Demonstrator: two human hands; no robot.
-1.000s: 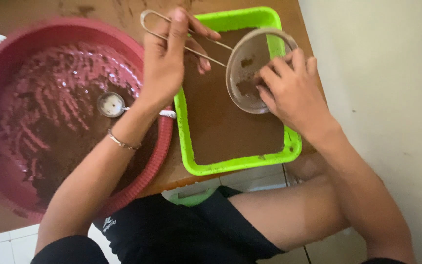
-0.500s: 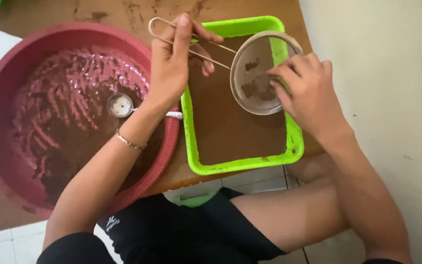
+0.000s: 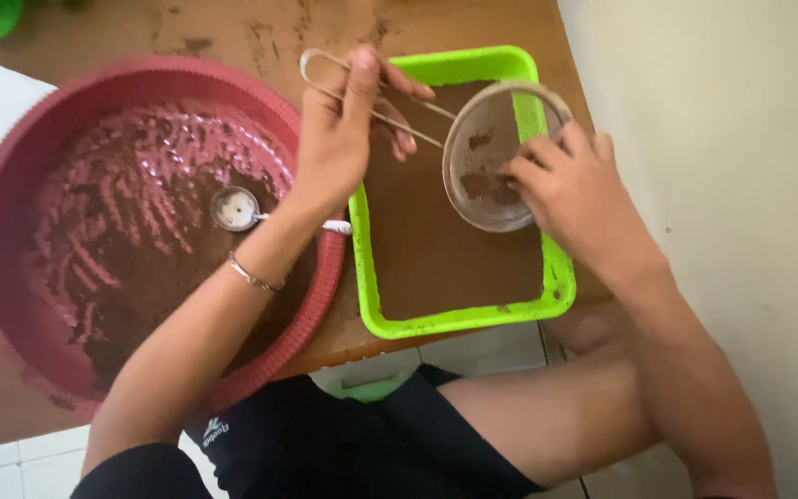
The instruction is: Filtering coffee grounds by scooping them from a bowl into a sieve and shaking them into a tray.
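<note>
1. Here, your left hand grips the wire handle of the round sieve, holding it over the far right part of the green tray.
2. Your right hand presses its fingertips into the sieve's mesh, on brown clumps.
3. Brown powder covers the tray floor.
4. To the left, the red basin holds brown powder and a metal spoon.

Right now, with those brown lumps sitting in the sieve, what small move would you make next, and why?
Probably press the right hand's fingers onto the lumps and rub them through. The left hand holds the sieve by its wire handle above the green tray, where fine brown powder already lies, and the fingers rest inside the mesh.
</note>
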